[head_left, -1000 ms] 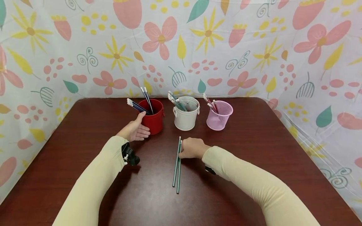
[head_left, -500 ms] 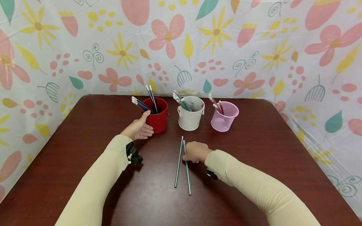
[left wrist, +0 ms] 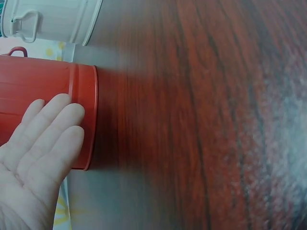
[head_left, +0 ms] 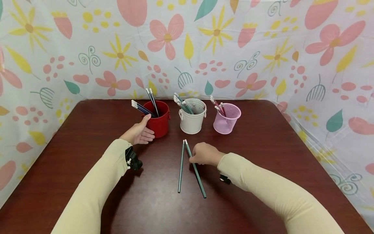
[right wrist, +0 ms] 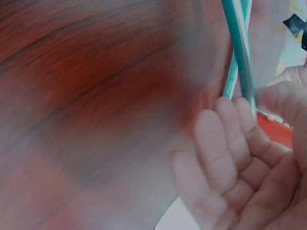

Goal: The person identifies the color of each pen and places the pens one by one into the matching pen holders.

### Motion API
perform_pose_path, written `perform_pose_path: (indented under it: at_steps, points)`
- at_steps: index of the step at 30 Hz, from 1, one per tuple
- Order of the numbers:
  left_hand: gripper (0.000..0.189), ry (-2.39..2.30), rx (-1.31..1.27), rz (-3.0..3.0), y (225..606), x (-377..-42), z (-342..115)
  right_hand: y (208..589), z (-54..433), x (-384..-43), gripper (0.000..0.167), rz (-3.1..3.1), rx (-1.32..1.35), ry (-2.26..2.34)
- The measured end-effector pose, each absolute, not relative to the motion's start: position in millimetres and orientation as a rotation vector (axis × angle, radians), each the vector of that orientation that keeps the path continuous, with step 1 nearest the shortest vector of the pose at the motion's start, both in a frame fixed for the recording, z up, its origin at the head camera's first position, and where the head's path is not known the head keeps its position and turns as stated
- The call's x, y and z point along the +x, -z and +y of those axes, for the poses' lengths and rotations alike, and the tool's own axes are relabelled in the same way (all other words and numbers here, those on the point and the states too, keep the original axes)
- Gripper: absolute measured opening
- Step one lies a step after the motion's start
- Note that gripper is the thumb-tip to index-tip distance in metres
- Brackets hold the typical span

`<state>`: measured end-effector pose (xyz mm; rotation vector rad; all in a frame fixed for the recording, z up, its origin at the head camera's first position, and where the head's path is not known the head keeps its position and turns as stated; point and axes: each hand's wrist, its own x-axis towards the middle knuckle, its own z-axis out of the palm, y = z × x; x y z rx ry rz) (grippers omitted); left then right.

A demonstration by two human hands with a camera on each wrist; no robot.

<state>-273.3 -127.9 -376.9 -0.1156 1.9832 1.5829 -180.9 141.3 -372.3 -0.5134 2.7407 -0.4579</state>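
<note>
A red bucket [head_left: 160, 127] holding dark blue pencils [head_left: 153, 101] stands at the left. My left hand [head_left: 139, 133] rests against its side, thumb near the rim; the left wrist view shows the fingers straight along the red wall. In front of the white bucket [head_left: 191, 126], my right hand [head_left: 206, 154] pinches a green pencil [head_left: 199, 180] between thumb and fingertips. A second green pencil [head_left: 181, 169] lies on the table to its left. Their white eraser ends nearly meet at the far end, forming a narrow V.
Green pencils [head_left: 181, 102] lean inside the white bucket. A pink mesh cup [head_left: 226, 125] with red pencils [head_left: 220, 109] stands to its right. All three containers line the back of the brown table [head_left: 152, 201], before a flower-patterned cloth [head_left: 140, 65].
The near end of the right green pencil has swung right, so the two pencils have spread from side by side into a V. My left hand stays at the red bucket.
</note>
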Motion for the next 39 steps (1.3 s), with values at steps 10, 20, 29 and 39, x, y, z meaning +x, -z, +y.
perform_pose_path:
  at_steps: [10, 20, 29, 39]
  points:
    - [0.094, -1.587, -0.114, 1.989, 378.0, -278.3, -124.9, 356.8, 173.4, -180.8, 0.008, 2.906, -0.72, 0.75]
    - [0.09, -1.59, -0.156, 1.981, 380.8, -275.5, -125.5, 347.8, 186.4, -181.3, 0.025, 2.827, -0.791, 1.337]
    - [0.088, -1.605, -0.143, 1.977, 379.0, -275.7, -120.9, 330.9, 189.5, -189.6, 0.039, 2.816, -0.832, 1.782]
    - [0.088, -1.624, -0.161, 1.979, 377.2, -277.0, -125.7, 303.0, 190.1, -209.7, 0.044, 2.869, -0.811, 1.971]
